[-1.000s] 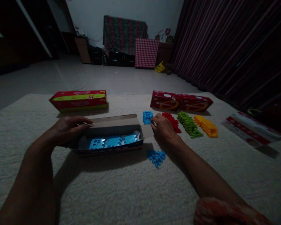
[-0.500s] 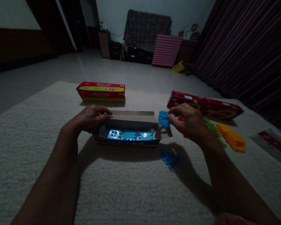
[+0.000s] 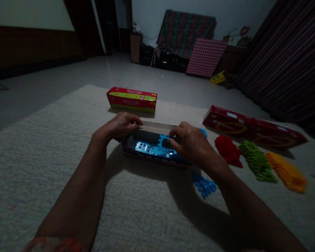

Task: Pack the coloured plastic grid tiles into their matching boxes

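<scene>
An open dark blue cardboard box (image 3: 157, 160) lies lengthwise in front of me, its flap (image 3: 160, 127) raised at the back. My left hand (image 3: 122, 124) pinches that flap near its left end. Inside are flat blue interlocking plastic pieces, among them one with a white window shape (image 3: 141, 146). Over the box's middle and right part, my right hand (image 3: 189, 141) grips a blue interlocking piece (image 3: 162, 140) that stands tilted above the others. More blue pieces (image 3: 204, 185) lie on the mat at the box's front right corner, and another blue bit (image 3: 204, 132) shows behind my right hand.
Red pieces (image 3: 228, 151), green pieces (image 3: 257, 161) and yellow pieces (image 3: 287, 171) lie in heaps to the right. Behind them stands a long dark red box (image 3: 254, 127). A red and yellow box (image 3: 132, 100) sits farther back on the cream mat (image 3: 68, 115).
My right hand has carried a blue piece from beside the box's right end leftward into the box. My left hand stays on the flap. The whole view has shifted, so things appear farther right.
</scene>
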Demonstrator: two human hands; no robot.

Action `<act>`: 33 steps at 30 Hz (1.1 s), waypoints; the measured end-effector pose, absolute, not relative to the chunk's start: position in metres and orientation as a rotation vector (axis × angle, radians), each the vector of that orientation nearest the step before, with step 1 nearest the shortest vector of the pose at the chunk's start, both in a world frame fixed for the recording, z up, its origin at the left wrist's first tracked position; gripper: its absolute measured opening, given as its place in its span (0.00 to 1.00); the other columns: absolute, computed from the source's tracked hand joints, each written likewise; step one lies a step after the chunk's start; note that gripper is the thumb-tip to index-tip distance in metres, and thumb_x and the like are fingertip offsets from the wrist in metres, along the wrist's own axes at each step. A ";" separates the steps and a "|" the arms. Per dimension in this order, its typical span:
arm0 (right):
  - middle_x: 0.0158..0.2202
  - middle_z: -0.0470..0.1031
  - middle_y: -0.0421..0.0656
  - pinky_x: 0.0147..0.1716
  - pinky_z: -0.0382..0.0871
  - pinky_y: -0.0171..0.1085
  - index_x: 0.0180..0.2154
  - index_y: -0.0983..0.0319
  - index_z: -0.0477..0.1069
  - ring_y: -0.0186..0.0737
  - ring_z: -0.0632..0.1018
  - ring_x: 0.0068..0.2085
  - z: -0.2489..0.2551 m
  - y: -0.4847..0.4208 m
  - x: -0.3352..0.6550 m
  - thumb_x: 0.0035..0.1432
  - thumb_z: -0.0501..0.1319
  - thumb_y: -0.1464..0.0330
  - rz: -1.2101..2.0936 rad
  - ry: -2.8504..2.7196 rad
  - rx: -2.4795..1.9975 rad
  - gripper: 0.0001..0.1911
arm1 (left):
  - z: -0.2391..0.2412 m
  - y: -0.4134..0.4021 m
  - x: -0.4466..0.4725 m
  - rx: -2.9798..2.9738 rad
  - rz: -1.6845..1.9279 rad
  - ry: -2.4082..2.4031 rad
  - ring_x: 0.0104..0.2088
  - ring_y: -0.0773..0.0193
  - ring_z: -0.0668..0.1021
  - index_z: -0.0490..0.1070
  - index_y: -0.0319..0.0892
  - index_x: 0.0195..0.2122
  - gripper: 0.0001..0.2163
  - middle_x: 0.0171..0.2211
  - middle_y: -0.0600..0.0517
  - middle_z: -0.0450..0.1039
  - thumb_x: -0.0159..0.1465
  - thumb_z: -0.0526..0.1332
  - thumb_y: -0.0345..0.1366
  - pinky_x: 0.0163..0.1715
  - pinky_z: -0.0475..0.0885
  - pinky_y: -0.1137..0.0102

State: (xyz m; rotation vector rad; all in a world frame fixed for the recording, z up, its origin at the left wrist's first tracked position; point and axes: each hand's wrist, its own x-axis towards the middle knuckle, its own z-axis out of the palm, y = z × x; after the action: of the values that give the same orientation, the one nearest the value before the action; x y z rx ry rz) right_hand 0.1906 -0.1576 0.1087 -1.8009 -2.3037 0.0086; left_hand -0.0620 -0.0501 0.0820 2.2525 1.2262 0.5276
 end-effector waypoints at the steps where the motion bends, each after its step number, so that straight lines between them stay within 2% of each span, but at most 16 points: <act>1: 0.41 0.75 0.49 0.37 0.66 0.39 0.42 0.62 0.78 0.41 0.74 0.37 0.110 -0.156 0.180 0.64 0.61 0.67 0.003 -2.332 -1.809 0.09 | 0.083 -0.050 -0.061 2.254 0.536 1.231 0.39 0.57 0.80 0.82 0.40 0.43 0.15 0.38 0.46 0.82 0.60 0.59 0.36 0.41 0.75 0.64; 5: 0.44 0.75 0.53 0.38 0.67 0.41 0.43 0.63 0.78 0.45 0.75 0.39 0.113 -0.148 0.142 0.66 0.59 0.67 -0.003 -2.450 -1.828 0.10 | 0.081 -0.049 -0.062 2.289 0.564 1.213 0.42 0.56 0.81 0.82 0.40 0.43 0.16 0.41 0.46 0.83 0.59 0.57 0.32 0.46 0.75 0.62; 12: 0.44 0.76 0.56 0.38 0.69 0.42 0.43 0.65 0.78 0.48 0.77 0.40 0.108 -0.134 0.116 0.66 0.55 0.70 -0.060 -2.529 -1.801 0.13 | 0.078 -0.046 -0.064 2.369 0.597 1.139 0.41 0.58 0.81 0.81 0.38 0.44 0.19 0.41 0.46 0.83 0.57 0.55 0.28 0.45 0.74 0.64; 19: 0.43 0.76 0.52 0.38 0.69 0.41 0.43 0.64 0.77 0.46 0.77 0.40 0.104 -0.136 0.120 0.64 0.60 0.67 -0.086 -2.448 -1.694 0.10 | 0.080 -0.048 -0.062 2.377 0.590 1.160 0.42 0.60 0.81 0.81 0.40 0.44 0.18 0.42 0.48 0.83 0.58 0.54 0.28 0.44 0.75 0.68; 21: 0.41 0.76 0.50 0.38 0.68 0.40 0.42 0.63 0.77 0.44 0.77 0.38 0.108 -0.140 0.135 0.63 0.61 0.66 -0.097 -2.337 -1.613 0.09 | 0.080 -0.049 -0.062 2.378 0.581 1.174 0.41 0.60 0.81 0.81 0.40 0.44 0.19 0.41 0.48 0.83 0.58 0.54 0.28 0.44 0.74 0.68; 26: 0.32 0.75 0.45 0.35 0.67 0.39 0.33 0.60 0.76 0.41 0.75 0.33 0.119 -0.150 0.208 0.61 0.61 0.67 -0.223 -2.052 -1.466 0.07 | 0.082 -0.050 -0.063 2.353 0.553 1.198 0.40 0.60 0.81 0.81 0.39 0.45 0.18 0.41 0.46 0.83 0.59 0.55 0.29 0.44 0.74 0.68; 30: 0.31 0.77 0.45 0.36 0.68 0.41 0.32 0.60 0.77 0.42 0.76 0.33 0.105 -0.155 0.279 0.60 0.61 0.65 -0.340 -1.855 -1.631 0.08 | 0.083 -0.049 -0.061 2.293 0.525 1.249 0.36 0.60 0.80 0.82 0.40 0.44 0.17 0.37 0.47 0.83 0.59 0.56 0.34 0.39 0.74 0.69; 33: 0.34 0.78 0.46 0.38 0.69 0.40 0.33 0.61 0.78 0.43 0.77 0.35 0.085 -0.156 0.318 0.59 0.60 0.68 -0.306 -1.783 -1.845 0.08 | 0.085 -0.050 -0.060 2.281 0.473 1.306 0.35 0.59 0.80 0.82 0.40 0.43 0.18 0.37 0.47 0.82 0.59 0.57 0.39 0.36 0.73 0.68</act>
State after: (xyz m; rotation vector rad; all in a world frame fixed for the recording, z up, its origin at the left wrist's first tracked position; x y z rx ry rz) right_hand 0.3176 -0.1555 0.0845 -1.8447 -1.7834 -0.3057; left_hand -0.0596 -0.0495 0.0849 2.2807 1.3063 0.4729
